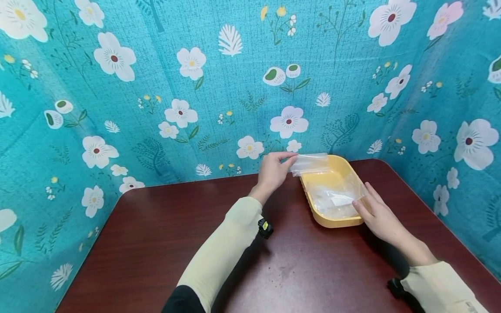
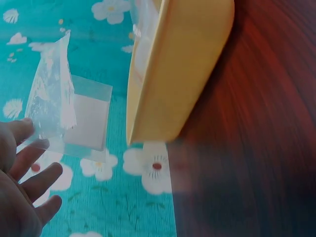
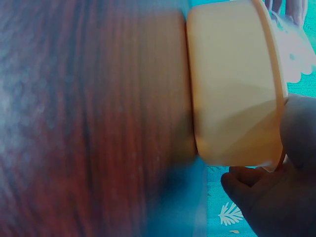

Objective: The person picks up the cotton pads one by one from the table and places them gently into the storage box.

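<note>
My left hand (image 1: 272, 171) pinches a clear plastic bag (image 1: 310, 164) by its left end, between thumb and forefinger, over the far left corner of a yellow plastic tray (image 1: 334, 223). In the left wrist view the bag (image 2: 48, 94) looks folded, with a pale white rectangle (image 2: 88, 121) showing through it; the other fingers are spread. More clear plastic bags (image 1: 332, 198) lie in the tray, one with a white patch. My right hand (image 1: 381, 217) holds the tray's near right edge, thumb over the rim and fingers along the outside.
The tray stands on a dark reddish-brown table (image 1: 188, 234), towards its far right corner. A turquoise flowered cloth (image 1: 235, 87) hangs behind the table and along its sides. Black wrist devices (image 1: 265, 228) sit at both sleeves.
</note>
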`<state>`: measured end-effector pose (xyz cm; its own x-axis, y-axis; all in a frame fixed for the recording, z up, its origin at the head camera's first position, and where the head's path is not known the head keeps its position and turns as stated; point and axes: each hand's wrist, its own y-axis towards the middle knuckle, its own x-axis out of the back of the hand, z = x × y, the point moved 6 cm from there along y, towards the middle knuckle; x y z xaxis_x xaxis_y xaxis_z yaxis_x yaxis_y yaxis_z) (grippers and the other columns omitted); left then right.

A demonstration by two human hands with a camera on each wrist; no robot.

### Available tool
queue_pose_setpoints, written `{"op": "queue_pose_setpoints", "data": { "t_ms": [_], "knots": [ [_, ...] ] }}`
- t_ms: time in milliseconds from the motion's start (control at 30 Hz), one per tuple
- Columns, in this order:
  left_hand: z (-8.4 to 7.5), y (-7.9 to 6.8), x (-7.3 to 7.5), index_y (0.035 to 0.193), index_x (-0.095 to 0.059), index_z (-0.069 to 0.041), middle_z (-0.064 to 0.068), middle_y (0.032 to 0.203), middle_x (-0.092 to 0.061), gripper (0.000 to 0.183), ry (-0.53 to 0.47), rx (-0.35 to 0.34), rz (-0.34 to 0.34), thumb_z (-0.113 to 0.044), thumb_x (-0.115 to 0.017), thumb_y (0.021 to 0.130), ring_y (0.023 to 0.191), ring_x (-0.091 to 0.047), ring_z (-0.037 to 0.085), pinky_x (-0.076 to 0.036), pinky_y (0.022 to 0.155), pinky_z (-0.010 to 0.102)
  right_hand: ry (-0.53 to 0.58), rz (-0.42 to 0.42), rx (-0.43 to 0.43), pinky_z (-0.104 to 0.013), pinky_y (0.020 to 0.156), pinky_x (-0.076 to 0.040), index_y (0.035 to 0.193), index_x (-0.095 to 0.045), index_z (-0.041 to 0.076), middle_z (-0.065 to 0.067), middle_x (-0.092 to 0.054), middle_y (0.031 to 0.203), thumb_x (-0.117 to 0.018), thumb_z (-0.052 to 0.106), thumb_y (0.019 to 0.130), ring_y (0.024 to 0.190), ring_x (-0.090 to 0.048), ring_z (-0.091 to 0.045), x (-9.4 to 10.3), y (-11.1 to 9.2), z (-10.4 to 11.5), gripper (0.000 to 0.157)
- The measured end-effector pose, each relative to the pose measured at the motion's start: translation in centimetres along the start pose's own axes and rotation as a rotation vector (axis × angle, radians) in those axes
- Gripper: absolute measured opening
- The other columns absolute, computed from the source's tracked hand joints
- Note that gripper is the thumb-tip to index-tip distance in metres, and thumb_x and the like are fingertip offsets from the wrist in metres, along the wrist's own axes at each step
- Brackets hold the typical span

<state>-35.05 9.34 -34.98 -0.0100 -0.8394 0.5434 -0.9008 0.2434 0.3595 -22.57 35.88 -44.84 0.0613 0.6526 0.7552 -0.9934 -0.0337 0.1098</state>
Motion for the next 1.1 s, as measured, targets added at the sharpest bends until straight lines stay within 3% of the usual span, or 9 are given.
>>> {"op": "queue_pose_setpoints", "data": {
  "t_ms": [100,167,333,467,667,800,833,933,1100],
  "knots": [
    [-1.0,0.0,-1.2,0.115,-0.079,-0.026,-0.007,0.112,-0.074,0.023,0.005,-0.022,0.005,-0.035,-0.068,0.097,0.082,-0.067,0.009,-0.045,0.058,0.022,-0.003,0.000,-0.002,-0.076,0.103,-0.022,0.158,-0.006,-0.004,-0.034,-0.001,0.161,-0.042,0.042,0.108,0.143,-0.011,-0.058,0.0,0.0,0.0,0.077],
    [-1.6,0.0,-2.1,0.116,-0.078,-0.026,-0.007,0.109,-0.075,0.024,0.004,-0.035,0.020,-0.036,-0.068,0.097,0.071,-0.065,0.011,-0.043,0.055,0.022,-0.002,-0.001,-0.001,-0.076,0.103,-0.023,0.159,-0.006,-0.003,-0.034,-0.001,0.161,-0.042,0.041,0.108,0.143,-0.012,-0.058,0.0,0.0,0.0,0.076],
    [-2.5,-0.3,-3.8,0.117,-0.078,-0.027,-0.010,0.112,-0.074,0.025,0.015,-0.040,0.044,-0.037,-0.067,0.097,0.074,-0.065,0.006,-0.037,0.047,0.022,0.001,0.000,0.000,-0.076,0.103,-0.023,0.159,-0.006,-0.002,-0.034,-0.001,0.161,-0.043,0.040,0.108,0.143,-0.012,-0.058,0.0,0.0,0.1,0.076],
    [-2.9,-0.4,-4.5,0.115,-0.078,-0.030,-0.010,0.114,-0.073,0.023,0.035,-0.029,0.037,-0.039,-0.068,0.097,0.082,-0.066,0.002,-0.038,0.047,0.021,-0.001,0.002,-0.007,-0.077,0.103,-0.023,0.159,-0.006,-0.002,-0.033,-0.001,0.162,-0.043,0.040,0.108,0.143,-0.013,-0.058,0.0,0.0,0.1,0.076],
    [-3.1,-0.6,-5.3,0.115,-0.078,-0.032,-0.010,0.101,-0.075,0.023,0.079,-0.037,0.029,-0.040,-0.067,0.096,0.070,-0.057,0.003,-0.039,0.049,0.022,-0.002,-0.007,-0.003,-0.076,0.103,-0.024,0.159,-0.008,-0.002,-0.033,-0.002,0.162,-0.043,0.039,0.108,0.143,-0.014,-0.058,0.1,0.0,0.2,0.075],
    [-2.7,-1.2,-6.5,0.117,-0.078,-0.028,-0.012,0.108,-0.074,0.024,0.144,-0.105,0.068,-0.038,-0.067,0.098,0.093,-0.068,0.006,-0.053,0.067,0.019,0.003,-0.017,0.010,-0.075,0.104,-0.023,0.159,-0.009,-0.003,-0.033,-0.003,0.162,-0.044,0.038,0.108,0.143,-0.014,-0.057,0.2,-0.1,0.3,0.074],
    [-2.5,-1.4,-7.0,0.117,-0.078,-0.028,-0.014,0.115,-0.072,0.024,0.176,-0.123,0.082,-0.037,-0.067,0.098,0.107,-0.065,0.005,-0.053,0.079,0.019,0.004,-0.018,0.011,-0.075,0.104,-0.023,0.159,-0.009,-0.004,-0.033,-0.003,0.162,-0.044,0.038,0.108,0.143,-0.014,-0.057,0.2,-0.1,0.3,0.074],
    [-1.5,-2.1,-8.5,0.117,-0.078,-0.028,-0.015,0.119,-0.070,0.024,0.267,-0.141,0.158,-0.038,-0.066,0.098,0.125,-0.058,0.008,-0.043,0.105,0.027,0.003,-0.019,0.015,-0.075,0.105,-0.023,0.158,-0.011,-0.004,-0.033,-0.003,0.162,-0.044,0.038,0.108,0.144,-0.013,-0.056,0.2,-0.1,0.1,0.074],
    [-0.2,-3.3,-10.2,0.120,-0.076,-0.032,-0.017,0.122,-0.069,0.026,0.383,-0.115,0.280,-0.041,-0.065,0.098,0.133,-0.050,0.008,-0.027,0.118,0.034,-0.005,-0.016,0.021,-0.074,0.105,-0.023,0.157,-0.012,-0.006,-0.034,-0.004,0.161,-0.045,0.038,0.108,0.144,-0.012,-0.055,0.2,-0.1,0.1,0.074]
  ]
}}
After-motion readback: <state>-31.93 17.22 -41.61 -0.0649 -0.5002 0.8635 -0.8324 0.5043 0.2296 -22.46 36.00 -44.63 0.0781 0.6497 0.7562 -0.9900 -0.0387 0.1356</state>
